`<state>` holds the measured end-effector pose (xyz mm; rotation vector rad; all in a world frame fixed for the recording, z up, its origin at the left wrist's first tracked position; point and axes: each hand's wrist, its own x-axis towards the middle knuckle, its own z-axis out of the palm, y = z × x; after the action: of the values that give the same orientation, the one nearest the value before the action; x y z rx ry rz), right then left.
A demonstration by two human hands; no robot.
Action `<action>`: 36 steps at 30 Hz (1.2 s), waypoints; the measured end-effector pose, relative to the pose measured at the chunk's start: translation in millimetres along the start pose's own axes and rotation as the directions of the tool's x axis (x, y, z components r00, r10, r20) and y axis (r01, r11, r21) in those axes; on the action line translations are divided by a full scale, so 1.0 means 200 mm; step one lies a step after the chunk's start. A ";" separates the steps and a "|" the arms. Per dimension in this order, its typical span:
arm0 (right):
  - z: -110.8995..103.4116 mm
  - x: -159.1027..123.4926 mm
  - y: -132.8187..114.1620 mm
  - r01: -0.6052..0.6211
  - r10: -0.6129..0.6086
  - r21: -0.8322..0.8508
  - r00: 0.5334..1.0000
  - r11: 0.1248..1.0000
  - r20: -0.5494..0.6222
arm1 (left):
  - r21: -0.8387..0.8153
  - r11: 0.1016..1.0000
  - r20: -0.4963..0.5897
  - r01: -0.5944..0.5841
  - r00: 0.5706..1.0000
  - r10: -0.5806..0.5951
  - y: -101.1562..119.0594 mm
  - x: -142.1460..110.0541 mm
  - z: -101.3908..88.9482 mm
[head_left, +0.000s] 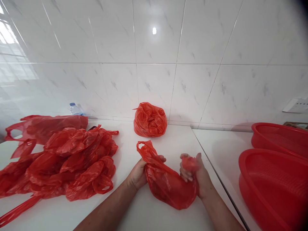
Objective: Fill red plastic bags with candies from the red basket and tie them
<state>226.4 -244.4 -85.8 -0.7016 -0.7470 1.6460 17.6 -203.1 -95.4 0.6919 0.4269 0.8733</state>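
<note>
A red plastic bag [170,186] with loop handles stretches between my two hands above the white table. My left hand [141,171] is closed around its handle end, and one handle loop sticks up past the fingers. At the other end, my right hand [193,175] grips a bunched part of the bag, slightly blurred. Behind them, close to the wall, sits a rounded bundle of red plastic bag [150,120]. To the left of my left arm lies a heap of crumpled red plastic bags [79,157].
Two red plastic baskets [247,160] stand at the right, past a seam in the white table [127,205]. At the back left, a clear bottle with a blue cap [75,109] lies behind the bags. The tiled wall [156,83] carries a white socket [297,106].
</note>
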 end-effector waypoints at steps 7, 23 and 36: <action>0.17 -0.07 0.05 -0.145 0.206 -0.379 0.970 0.914 0.127 | 0.131 0.991 -0.119 -0.016 0.992 0.032 -0.06 0.01 0.06; 0.07 0.05 0.17 -0.073 -0.010 -0.321 0.968 0.944 -0.251 | 0.840 0.364 0.146 -0.402 0.814 0.563 -0.16 -0.04 0.14; 0.06 0.00 0.12 -0.088 0.087 -0.084 0.996 0.993 -0.020 | 0.566 0.787 -0.121 -0.246 0.919 0.374 -0.14 0.01 0.11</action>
<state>202.4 -250.2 -96.9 -0.8178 -0.7874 1.6934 47.4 -222.0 -98.5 1.2202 0.8022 1.1695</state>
